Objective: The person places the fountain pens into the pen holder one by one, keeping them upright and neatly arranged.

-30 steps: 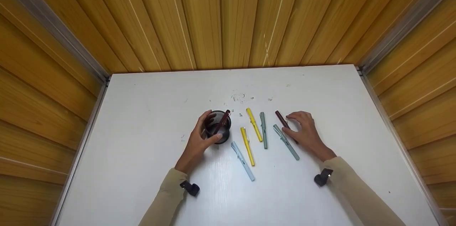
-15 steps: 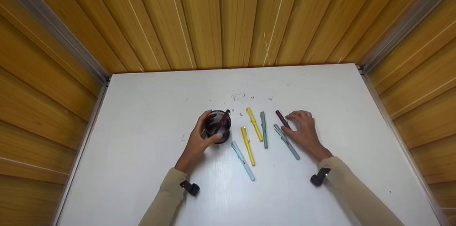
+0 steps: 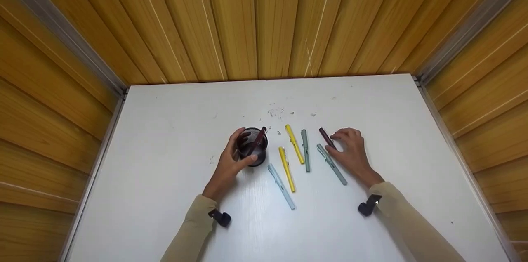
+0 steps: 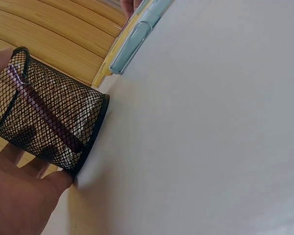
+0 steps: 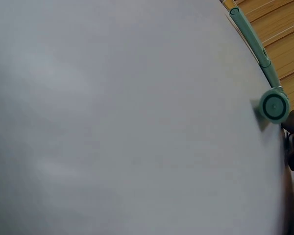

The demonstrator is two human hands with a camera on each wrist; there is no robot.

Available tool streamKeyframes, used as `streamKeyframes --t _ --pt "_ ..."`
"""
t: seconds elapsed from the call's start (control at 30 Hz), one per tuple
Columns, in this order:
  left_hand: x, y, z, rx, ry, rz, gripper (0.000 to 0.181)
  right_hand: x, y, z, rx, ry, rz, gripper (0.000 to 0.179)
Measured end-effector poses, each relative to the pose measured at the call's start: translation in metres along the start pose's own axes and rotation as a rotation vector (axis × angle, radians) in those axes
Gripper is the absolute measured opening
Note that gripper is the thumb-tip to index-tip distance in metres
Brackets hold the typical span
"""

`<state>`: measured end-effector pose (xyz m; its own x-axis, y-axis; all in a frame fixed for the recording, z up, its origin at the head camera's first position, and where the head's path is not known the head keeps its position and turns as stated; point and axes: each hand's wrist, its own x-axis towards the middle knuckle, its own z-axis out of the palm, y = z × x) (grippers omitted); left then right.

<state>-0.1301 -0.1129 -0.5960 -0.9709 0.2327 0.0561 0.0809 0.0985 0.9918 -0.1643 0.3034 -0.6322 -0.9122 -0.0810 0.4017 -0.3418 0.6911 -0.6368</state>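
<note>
My left hand (image 3: 227, 165) holds a black mesh pen cup (image 4: 63, 93), thumb and fingers curled round its sides. Inside the cup a dark red pen (image 3: 258, 140) leans at a slant, its capped end above the rim. On the right, my right hand (image 3: 354, 154) pinches a second dark red pen (image 3: 327, 136) between thumb and fingers; its lower part is hidden by the hand. Just left of that hand lies a grey-green pen (image 3: 332, 165), whose round end (image 5: 274, 106) shows in the right wrist view, close to the fingers.
Between the hands lie two yellow pens (image 3: 294, 144) (image 3: 287, 170), another grey-green pen (image 3: 305, 150) and a light blue pen (image 3: 281, 187). The white table (image 3: 185, 121) carries small dark marks toward its back. Wood-look panels (image 3: 272, 22) stand behind and on both sides.
My right hand and wrist have shifted slightly left, and the lower end of the dark red pen there has gone out of sight. My left hand and the cup have stayed still.
</note>
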Motion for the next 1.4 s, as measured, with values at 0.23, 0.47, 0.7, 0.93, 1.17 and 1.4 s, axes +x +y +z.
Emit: streamKeyframes --t 0.23,0.47,0.7,0.93,1.17,1.4 --pt "-0.001 0.0 -0.001 0.006 0.004 0.003 0.089 0.0 0.0 0.001 0.016 0.026 -0.003 0.029" --pt "-0.001 0.0 -0.001 -0.004 0.005 0.004 0.09 0.001 -0.002 -0.001 0.045 0.024 0.082 0.019" --pt "0.0 0.0 0.001 0.013 0.008 -0.01 0.091 0.005 -0.013 -0.01 0.091 0.016 0.237 0.02" --pt "0.0 0.0 0.002 0.018 0.009 -0.012 0.091 0.013 -0.026 -0.021 0.099 0.011 0.271 0.019" --pt "0.0 -0.001 0.002 0.023 0.014 -0.027 0.091 0.019 -0.041 -0.029 0.155 0.038 0.268 0.018" --pt "0.0 0.0 0.002 0.034 0.018 -0.025 0.091 0.023 -0.056 -0.036 0.226 0.056 0.227 0.018"
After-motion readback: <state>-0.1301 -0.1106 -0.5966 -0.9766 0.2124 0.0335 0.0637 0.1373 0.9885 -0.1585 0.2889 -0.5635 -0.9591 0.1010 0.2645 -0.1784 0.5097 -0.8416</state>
